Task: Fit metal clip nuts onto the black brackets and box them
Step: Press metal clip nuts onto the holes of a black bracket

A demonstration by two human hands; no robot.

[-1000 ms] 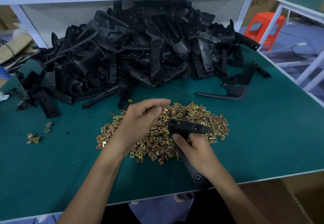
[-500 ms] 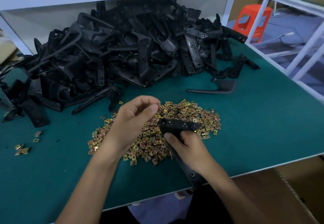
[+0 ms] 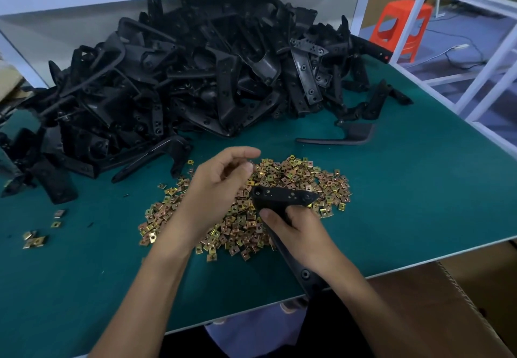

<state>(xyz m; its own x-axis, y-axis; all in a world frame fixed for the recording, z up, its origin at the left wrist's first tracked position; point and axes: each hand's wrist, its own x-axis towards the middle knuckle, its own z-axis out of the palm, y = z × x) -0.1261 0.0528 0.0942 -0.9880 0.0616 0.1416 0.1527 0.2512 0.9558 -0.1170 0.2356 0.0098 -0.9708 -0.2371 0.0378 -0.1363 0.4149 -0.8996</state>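
Note:
A long black bracket point(image 3: 285, 196) is gripped by my right hand point(image 3: 296, 234), its drilled head raised over the pile of gold clip nuts point(image 3: 307, 178) and its tail reaching past the table's front edge. My left hand point(image 3: 215, 187) hovers just left of the bracket head with fingers curled. Thumb and forefinger pinch a small clip nut point(image 3: 252, 165), which is blurred. A big heap of black brackets point(image 3: 195, 77) fills the back of the green table point(image 3: 419, 189).
One loose bracket point(image 3: 349, 133) lies behind the nut pile on the right. A few stray nuts point(image 3: 35, 240) sit at the left. A brown cardboard box point(image 3: 447, 301) stands below the table's front right edge. An orange stool point(image 3: 400, 24) is beyond the far right corner.
My left hand has lifted off the nut pile with a nut in its fingertips and turned toward the bracket head. The right hand holds the bracket as before.

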